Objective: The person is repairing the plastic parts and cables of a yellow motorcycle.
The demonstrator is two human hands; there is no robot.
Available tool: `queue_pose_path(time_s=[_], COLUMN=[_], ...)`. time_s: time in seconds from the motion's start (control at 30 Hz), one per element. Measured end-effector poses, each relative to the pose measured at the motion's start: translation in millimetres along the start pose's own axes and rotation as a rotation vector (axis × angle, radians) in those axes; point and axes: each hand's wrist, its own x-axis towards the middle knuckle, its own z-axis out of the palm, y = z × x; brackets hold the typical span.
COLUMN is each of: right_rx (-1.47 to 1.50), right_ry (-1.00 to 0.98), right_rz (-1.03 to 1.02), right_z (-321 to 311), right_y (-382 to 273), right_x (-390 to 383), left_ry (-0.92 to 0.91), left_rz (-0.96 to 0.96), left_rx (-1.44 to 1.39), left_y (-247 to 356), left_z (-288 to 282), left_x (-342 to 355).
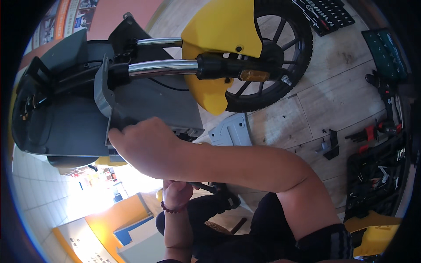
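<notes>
My right hand [147, 142] reaches across to the left, its fingers closed at the edge of a grey plastic panel [153, 103] on the front of a scooter or motorbike. The fingertips are partly hidden behind the hand. Below it, my left hand [177, 195], with a dark red bead bracelet [174, 210] at the wrist, is closed around a dark rod-shaped tool [203, 187] that sticks out to the right. Above the hands run two chrome fork tubes [163, 67], leading to a yellow front fender [219, 26] and a black spoked wheel [302, 48].
A light grey plastic cover [230, 130] lies on the plank floor by the wheel. At the right are an open black tool case [368, 184], a power drill [383, 87], a dark green tray [386, 52] and a socket set [324, 13]. Small screws and a black bracket [333, 144] lie between.
</notes>
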Motion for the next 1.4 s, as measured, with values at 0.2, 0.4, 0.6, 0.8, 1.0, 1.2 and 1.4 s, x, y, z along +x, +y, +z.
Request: queue_pose_path(time_s=[0.2,0.4,0.6,0.8,1.0,1.2,1.4], right_rx=[0.057,0.003,0.005,-0.098,0.003,0.202,-0.148], right_ry=[-0.007,-0.033,0.053,0.219,0.102,-0.209,-0.106], right_rz=[0.053,-0.006,-0.029,-0.067,0.011,0.559,1.357], right_z=[-3,0,4,7,-15,-107,-138], right_y=[0,-2,0,2,1,52,156], right_x=[0,-1,0,0,-10,-122,-261], left_ry=[0.041,0.014,0.022,0.0,-0.025,0.002,0.024], left_rz=[0.015,0.015,0.014,-0.002,0.01,-0.067,-0.199], left_rx=[0.04,0.084,0.038,-0.013,-0.036,-0.049,-0.033], left_y=[-4,-6,-9,-13,-20,-25,-47], left_z=[-4,-13,-20,-21,-21,-34,-36], left_x=[0,-3,-5,-5,-5,-15,-22])
